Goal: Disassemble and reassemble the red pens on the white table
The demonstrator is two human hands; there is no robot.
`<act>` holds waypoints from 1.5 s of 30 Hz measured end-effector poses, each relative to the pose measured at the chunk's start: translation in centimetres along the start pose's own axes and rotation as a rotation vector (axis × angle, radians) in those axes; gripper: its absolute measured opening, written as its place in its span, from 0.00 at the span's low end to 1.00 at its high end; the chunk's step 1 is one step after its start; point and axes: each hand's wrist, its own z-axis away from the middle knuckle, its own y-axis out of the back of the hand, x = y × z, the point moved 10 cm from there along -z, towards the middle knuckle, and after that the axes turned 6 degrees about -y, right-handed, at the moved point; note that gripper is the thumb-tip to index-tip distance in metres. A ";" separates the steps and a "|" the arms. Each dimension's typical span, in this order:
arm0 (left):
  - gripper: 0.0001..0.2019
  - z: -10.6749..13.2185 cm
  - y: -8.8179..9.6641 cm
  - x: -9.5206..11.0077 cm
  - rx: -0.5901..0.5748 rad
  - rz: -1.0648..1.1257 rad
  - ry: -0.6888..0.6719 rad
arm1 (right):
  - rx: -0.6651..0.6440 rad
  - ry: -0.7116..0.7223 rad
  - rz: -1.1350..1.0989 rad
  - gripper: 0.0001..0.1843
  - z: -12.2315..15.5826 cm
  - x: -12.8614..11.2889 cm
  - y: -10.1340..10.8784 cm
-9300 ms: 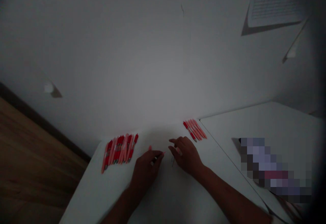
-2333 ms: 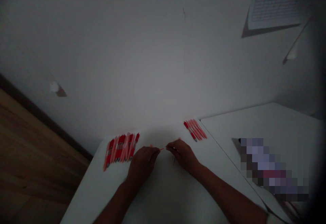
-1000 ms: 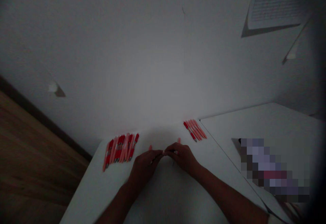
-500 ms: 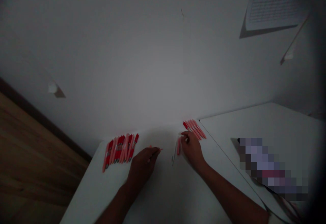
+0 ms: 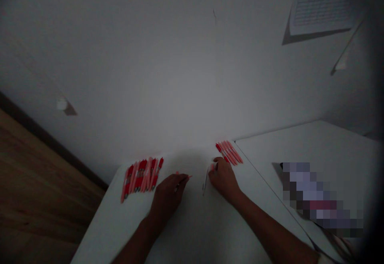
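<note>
Left hand: we pinch a slim pink piece, tip towards two o'clock.
Right hand: we curl it by a pink barrel; whether it grips we cannot tell.
Rod: pale, thin, on the table at the right hand's nine o'clock.
Larger pen row: left hand's ten o'clock.
Smaller pen row: right hand's twelve o'clock.

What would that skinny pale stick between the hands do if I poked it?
The pale stick would probably roll or slide, lying on a smooth-looking table. It's probably light, being so thin. It looks straight, so perhaps fairly stiff.
</note>
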 end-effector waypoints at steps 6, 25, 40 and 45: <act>0.08 0.1 -0.3 -0.3 -0.009 -0.003 0.006 | -0.078 0.011 0.107 0.17 0.2 -0.4 0.0; 0.08 -0.2 0.0 -0.8 -0.015 0.094 0.152 | -0.486 -0.285 -0.951 0.16 0.6 -1.8 -3.3; 0.08 0.2 -0.9 -1.5 -0.078 0.245 0.276 | -0.543 -0.128 -0.946 0.12 2.4 -4.8 -3.0; 0.08 0.3 -0.6 -1.4 -0.056 0.188 0.246 | -0.535 -0.184 -0.956 0.14 2.6 -4.4 -3.6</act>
